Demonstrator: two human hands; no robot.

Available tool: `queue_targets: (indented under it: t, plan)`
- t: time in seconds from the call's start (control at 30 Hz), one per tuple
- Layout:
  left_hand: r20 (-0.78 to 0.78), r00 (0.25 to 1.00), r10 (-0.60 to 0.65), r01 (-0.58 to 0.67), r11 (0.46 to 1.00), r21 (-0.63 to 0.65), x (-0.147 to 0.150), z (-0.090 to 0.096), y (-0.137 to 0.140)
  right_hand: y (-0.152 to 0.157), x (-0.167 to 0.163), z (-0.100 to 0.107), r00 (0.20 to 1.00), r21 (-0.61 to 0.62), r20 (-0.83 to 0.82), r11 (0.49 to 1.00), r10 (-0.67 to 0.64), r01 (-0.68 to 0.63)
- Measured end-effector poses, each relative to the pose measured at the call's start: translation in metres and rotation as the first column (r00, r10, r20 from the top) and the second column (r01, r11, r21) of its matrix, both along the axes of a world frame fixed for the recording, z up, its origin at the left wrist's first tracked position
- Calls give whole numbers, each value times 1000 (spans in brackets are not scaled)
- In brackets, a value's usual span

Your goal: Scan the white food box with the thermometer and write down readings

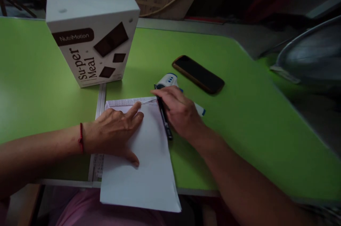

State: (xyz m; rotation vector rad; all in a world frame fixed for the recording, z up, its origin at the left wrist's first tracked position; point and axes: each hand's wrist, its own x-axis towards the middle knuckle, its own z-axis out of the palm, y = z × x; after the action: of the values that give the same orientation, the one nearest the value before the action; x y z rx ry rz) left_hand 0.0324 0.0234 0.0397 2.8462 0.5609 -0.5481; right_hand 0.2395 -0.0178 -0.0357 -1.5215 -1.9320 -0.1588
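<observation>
My left hand (114, 132) lies spread on a stack of white paper (149, 180), pressing it down with fingers apart. Handwriting covers a strip of a sheet (125, 102) along the far edge. My right hand (177, 110) is closed at the paper's far right corner. A slim black pen (164, 121) runs under its fingers, along the paper's right edge. Between the pen and my left index fingertip stretches a thin, shiny line (149, 101); I cannot make out what it is. Partly hidden behind my right hand is a white and blue device (169, 79).
A white Su-per Meal box (93, 41) stands upright at the back left of the green table (253, 130). A dark phone in a brown case (199, 73) lies beyond my right hand. A metal seam (101, 94) crosses the table. The paper overhangs the front edge.
</observation>
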Motion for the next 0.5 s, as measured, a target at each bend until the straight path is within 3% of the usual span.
queue_targets:
  t: [0.13, 0.3, 0.4, 0.47, 0.5]
  plan:
    - [-6, 1000, 15, -15, 1000, -3, -1, -1, -1, -3, 1, 0, 989, -64, 147, 998, -7, 16]
    - [18, 1000, 11, -11, 1000, -2, -2, 0, -2, -10, -3, 13, 994, -138, 105, 990, 31, -16]
    - [63, 998, 14, -13, 1000, -9, -7, 21, 3, -11, -3, 13, 987, -239, 161, 971, 32, 8]
    - [235, 963, 132, -141, 990, 25, -15, 44, 13, -9, -2, 10, 980, -265, 196, 964, 26, 27]
    - [401, 886, 232, -269, 963, 36, -21, 56, 20, -8, -2, 8, 979, -262, 204, 964, 22, 33]
